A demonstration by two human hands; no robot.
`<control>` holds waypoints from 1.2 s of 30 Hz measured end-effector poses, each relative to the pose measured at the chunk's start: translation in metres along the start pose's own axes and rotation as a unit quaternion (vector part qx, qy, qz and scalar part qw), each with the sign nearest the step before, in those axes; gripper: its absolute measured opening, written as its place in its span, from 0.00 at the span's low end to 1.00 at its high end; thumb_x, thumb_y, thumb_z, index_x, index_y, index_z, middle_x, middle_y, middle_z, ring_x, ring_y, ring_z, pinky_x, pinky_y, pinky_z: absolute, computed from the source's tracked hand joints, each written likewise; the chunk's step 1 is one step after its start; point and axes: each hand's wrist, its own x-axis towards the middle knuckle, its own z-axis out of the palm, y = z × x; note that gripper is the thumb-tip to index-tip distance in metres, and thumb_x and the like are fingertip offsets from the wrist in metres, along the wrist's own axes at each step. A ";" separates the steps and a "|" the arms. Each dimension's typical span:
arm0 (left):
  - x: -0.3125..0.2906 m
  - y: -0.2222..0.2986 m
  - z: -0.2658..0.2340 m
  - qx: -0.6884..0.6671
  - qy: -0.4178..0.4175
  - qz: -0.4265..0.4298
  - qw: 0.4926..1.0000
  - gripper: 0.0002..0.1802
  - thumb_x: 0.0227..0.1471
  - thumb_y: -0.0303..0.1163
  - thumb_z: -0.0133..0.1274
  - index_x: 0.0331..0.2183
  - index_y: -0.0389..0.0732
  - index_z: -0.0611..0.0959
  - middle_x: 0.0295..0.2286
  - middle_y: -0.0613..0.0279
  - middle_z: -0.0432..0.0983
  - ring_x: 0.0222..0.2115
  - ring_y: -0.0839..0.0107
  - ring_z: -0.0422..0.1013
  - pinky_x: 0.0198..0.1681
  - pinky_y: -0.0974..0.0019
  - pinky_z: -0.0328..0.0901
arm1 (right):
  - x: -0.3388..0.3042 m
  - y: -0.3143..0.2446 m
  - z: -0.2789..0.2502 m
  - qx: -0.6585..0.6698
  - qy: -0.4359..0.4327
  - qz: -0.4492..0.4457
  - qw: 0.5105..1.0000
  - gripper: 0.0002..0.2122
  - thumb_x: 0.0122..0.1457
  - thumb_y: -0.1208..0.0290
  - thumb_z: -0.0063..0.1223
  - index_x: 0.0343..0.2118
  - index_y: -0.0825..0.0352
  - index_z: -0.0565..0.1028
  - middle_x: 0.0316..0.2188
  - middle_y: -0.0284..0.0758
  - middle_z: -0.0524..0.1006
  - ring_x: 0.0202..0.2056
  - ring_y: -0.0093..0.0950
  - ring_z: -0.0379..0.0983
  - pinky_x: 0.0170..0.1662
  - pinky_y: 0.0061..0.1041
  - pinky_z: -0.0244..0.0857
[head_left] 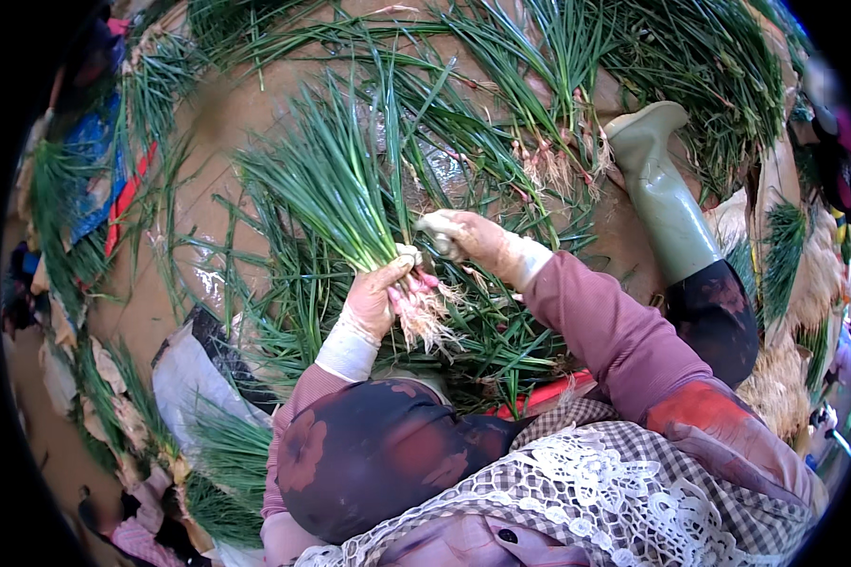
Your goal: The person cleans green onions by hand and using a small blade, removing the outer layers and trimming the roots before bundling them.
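Note:
My left hand [376, 295], in a pale glove, is shut around a thick bunch of green onions [336, 184] just above their pinkish bulbs and pale roots [424, 312]; the leaves fan up and to the left. My right hand [468, 238], also gloved, is closed at the bunch's right side near the bulbs, with its fingertips touching the stems. Whether it pinches a single stem is not clear. Both pink sleeves come in from below over my dark floral trousers and checked apron.
Loose green onions [501, 113] lie spread over the wet brown ground [227, 123]. My grey-green rubber boot [667, 194] stretches out at the right. More onion heaps [719, 76] lie at the top right. White sacking [194, 378] and trimmed scraps sit at the lower left.

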 end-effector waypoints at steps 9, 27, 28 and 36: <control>-0.019 0.012 -0.006 0.064 0.053 0.075 0.994 0.12 0.46 0.31 0.46 0.30 0.32 0.71 0.19 0.52 0.72 0.15 0.75 0.67 0.11 0.81 0.58 | 0.012 -0.013 0.056 -0.500 0.201 -0.220 0.813 0.09 0.52 0.67 0.43 0.25 0.68 0.68 0.20 0.34 0.70 0.23 0.24 0.65 0.27 0.22 0.61; -0.020 0.030 0.005 0.134 0.203 0.092 0.966 0.13 0.43 0.23 0.47 0.35 0.30 0.70 0.16 0.53 0.71 0.11 0.80 0.65 0.08 0.84 0.52 | -0.011 -0.005 -0.005 -0.609 0.173 -0.110 0.766 0.11 0.48 0.61 0.42 0.32 0.60 0.70 0.27 0.41 0.72 0.32 0.40 0.68 0.35 0.34 0.61; -0.019 0.033 0.004 0.150 0.243 0.108 0.952 0.14 0.43 0.24 0.47 0.36 0.30 0.70 0.16 0.54 0.71 0.11 0.80 0.64 0.08 0.84 0.52 | -0.009 -0.007 -0.003 -0.604 0.173 -0.105 0.771 0.11 0.47 0.62 0.43 0.32 0.60 0.70 0.28 0.41 0.72 0.33 0.39 0.68 0.36 0.33 0.61; -0.007 0.056 0.018 0.051 0.197 0.047 0.978 0.07 0.44 0.27 0.48 0.28 0.36 0.71 0.18 0.55 0.71 0.17 0.75 0.68 0.09 0.85 0.51 | -0.038 -0.056 -0.118 -0.458 0.499 -0.176 0.715 0.07 0.45 0.70 0.48 0.28 0.64 0.71 0.22 0.36 0.71 0.27 0.29 0.69 0.31 0.25 0.62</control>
